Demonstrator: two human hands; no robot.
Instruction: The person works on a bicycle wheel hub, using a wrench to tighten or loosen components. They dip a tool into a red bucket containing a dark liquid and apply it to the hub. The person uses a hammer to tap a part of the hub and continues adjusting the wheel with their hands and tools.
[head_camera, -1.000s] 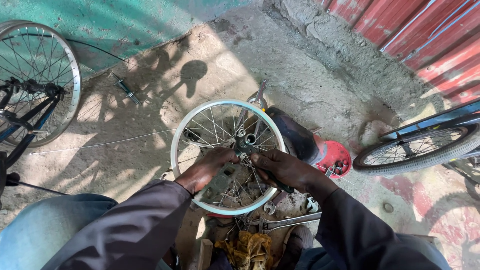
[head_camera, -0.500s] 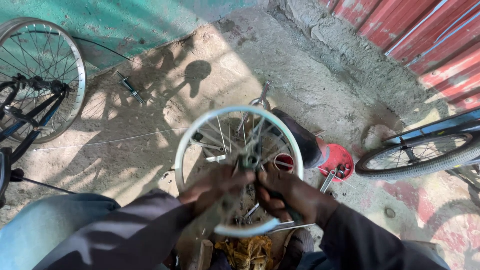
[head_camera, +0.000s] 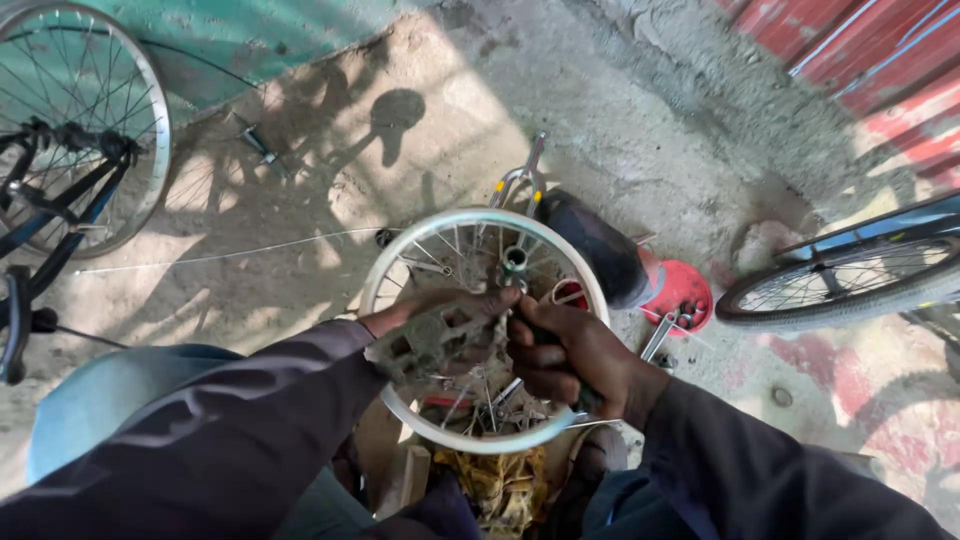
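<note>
A small silver bicycle wheel (head_camera: 376, 283) with bare spokes stands on edge between my knees, and its hub axle (head_camera: 513, 262) pokes up near the top. My left hand (head_camera: 440, 328), grey with grime, lies across the spokes with its fingertips at the hub. Pressed against it, my right hand (head_camera: 568, 350) is a closed fist among the spokes just below the hub. What exactly the fist wraps is hidden. Both dark sleeves reach in from the bottom of the view.
A large spoked wheel (head_camera: 150, 150) on a bike frame stands at the left. A tyred wheel (head_camera: 830, 285) lies at the right. Behind the small wheel are a dark object (head_camera: 595, 245) and a red disc (head_camera: 682, 290). A spanner (head_camera: 655, 340) and a long loose spoke (head_camera: 230, 255) lie nearby.
My hands have slid from the hub's upper side down to its lower side and drawn tighter together. The small wheel now sits closer to me in the view.
</note>
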